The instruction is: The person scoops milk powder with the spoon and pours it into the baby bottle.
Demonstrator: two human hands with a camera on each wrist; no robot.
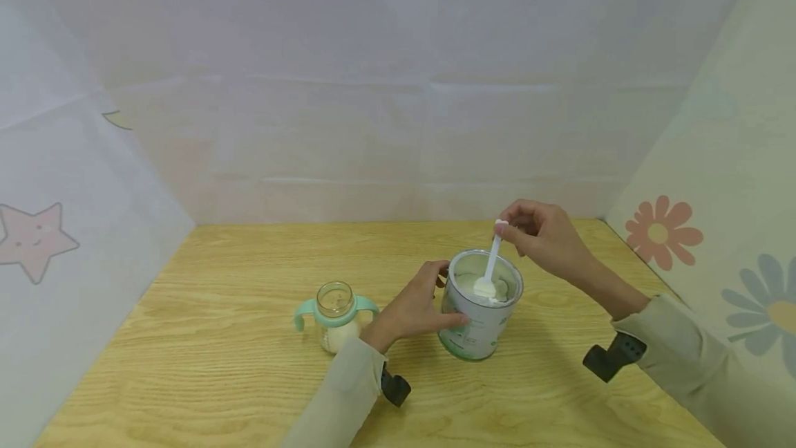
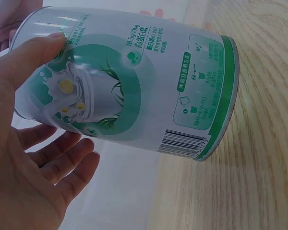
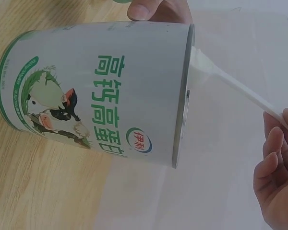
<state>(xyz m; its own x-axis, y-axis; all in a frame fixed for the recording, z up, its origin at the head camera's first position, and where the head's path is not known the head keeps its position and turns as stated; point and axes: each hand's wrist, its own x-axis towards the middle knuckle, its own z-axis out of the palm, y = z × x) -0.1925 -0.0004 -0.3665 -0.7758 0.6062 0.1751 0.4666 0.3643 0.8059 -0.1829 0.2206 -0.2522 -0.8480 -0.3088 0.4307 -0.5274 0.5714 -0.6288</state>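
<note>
My left hand grips the side of a milk powder can, its thumb on the near wall. The left wrist view shows that thumb lying across the printed wall of the can, fingers around the other side. Pale powder is visible inside the lidless can. My right hand pinches the end of a white measuring scoop above the can. The scoop's bowl is inside the rim, by the powder; how full it is I cannot tell. In the right wrist view the scoop slants out past the rim.
Left of the can, beside my left forearm, a baby bottle with green handles stands uncapped, pale contents inside. The wooden table extends to a pale cloth backdrop. Patterned cloth hangs at both sides.
</note>
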